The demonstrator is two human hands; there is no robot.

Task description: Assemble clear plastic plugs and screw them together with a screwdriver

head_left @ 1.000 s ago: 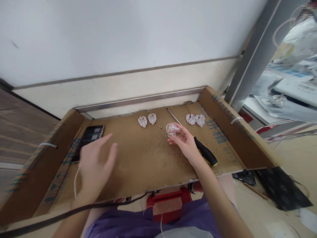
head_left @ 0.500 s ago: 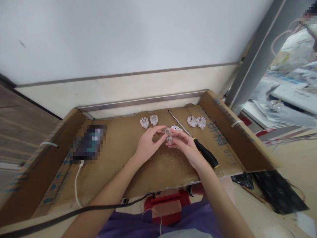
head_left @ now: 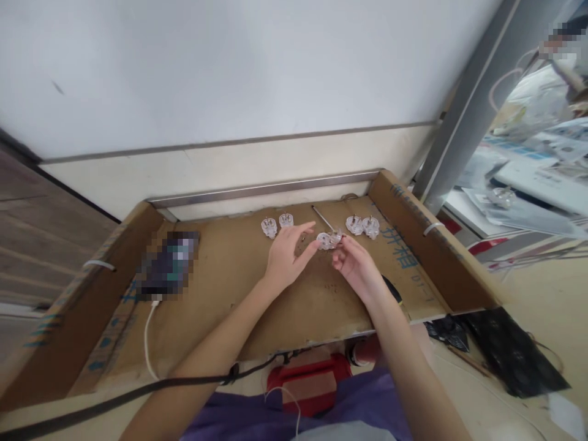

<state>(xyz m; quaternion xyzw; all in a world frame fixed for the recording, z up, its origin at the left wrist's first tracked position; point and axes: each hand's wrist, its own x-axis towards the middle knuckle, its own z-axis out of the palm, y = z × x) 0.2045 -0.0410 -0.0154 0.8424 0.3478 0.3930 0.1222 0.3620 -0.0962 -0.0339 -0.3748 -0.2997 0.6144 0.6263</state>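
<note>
My right hand (head_left: 356,263) pinches a clear plastic plug piece (head_left: 337,236) between thumb and fingers, low over the cardboard. Right beside it, a clear plug cover (head_left: 324,241) lies on the cardboard; whether the two touch I cannot tell. My left hand (head_left: 287,254) is empty, with thumb and fingers apart just left of that cover. Behind the plug pieces runs the shaft of a screwdriver (head_left: 324,218); my right hand and forearm hide most of its dark handle.
Two clear plugs (head_left: 269,226) stand pins up at the back middle, and two more plugs (head_left: 370,227) at the back right. On the left lies a blurred phone (head_left: 169,266) with a white cable (head_left: 147,343). Cardboard walls (head_left: 436,245) edge the tray. A black cable (head_left: 193,382) crosses in front.
My left hand has let go of the plug piece, opened and moved slightly left. My right hand has carried the piece a little right and away from me, to the cover.
</note>
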